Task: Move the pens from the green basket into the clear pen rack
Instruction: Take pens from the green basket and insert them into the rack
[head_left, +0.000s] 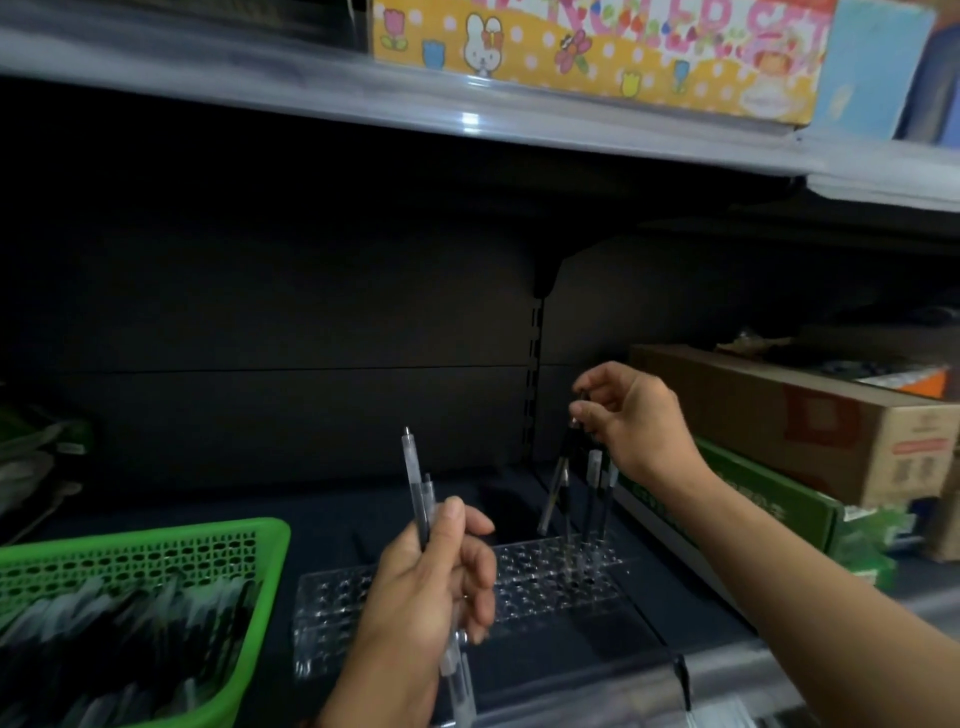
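Note:
The green basket (208, 540) sits at the lower left of the dark shelf, holding several black-and-clear pens (130, 639). The clear pen rack (524, 587), full of holes, lies in the middle. A few pens (592, 499) stand upright in its far right corner. My left hand (431, 587) grips a small bunch of pens (415, 478) upright in front of the rack. My right hand (628, 415) pinches the top of one pen (558, 483) above the rack's far right corner; its lower end hangs just over the holes.
A shelf board (467, 119) overhangs close above, carrying a yellow cartoon box (597, 52). To the right of the rack lie a green box (769, 504) and a brown cardboard box (779, 421) on it. The shelf's front edge (727, 675) runs at the bottom right.

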